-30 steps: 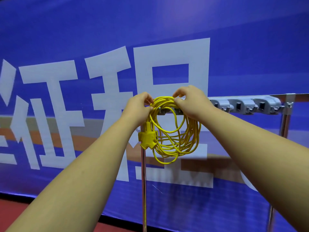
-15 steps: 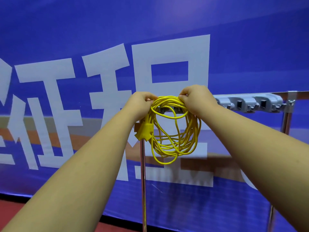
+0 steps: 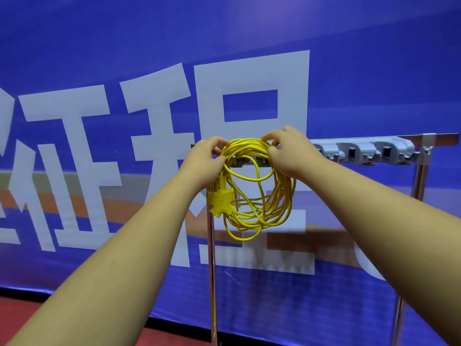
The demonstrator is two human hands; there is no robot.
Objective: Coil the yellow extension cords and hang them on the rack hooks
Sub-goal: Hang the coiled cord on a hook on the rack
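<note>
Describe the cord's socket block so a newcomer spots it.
A grey hook rack fronts the blue banner. Left hand and right hand hold a yellow coil at its left end. The socket block is its only flat, lobed piece, lower left.

"What sort of place would you call this?"

"An event hall or a staged stand, I'd say, not a home or a workshop. Look at the blue banner (image 3: 361, 66) stretched right across the back, printed with huge white characters (image 3: 249, 76) and an orange band (image 3: 74, 203) running through them."

"And underfoot?"

"A plain red floor (image 3: 20, 313), with a black strip (image 3: 174, 327) along the banner's lower edge."

"Anything else that shows it?"

"A free-standing metal rack (image 3: 421, 186) on thin shiny posts, set just in front of the backdrop, with a row of grey plastic hook blocks (image 3: 359, 152) along its top bar. It all looks set up for show."
</note>
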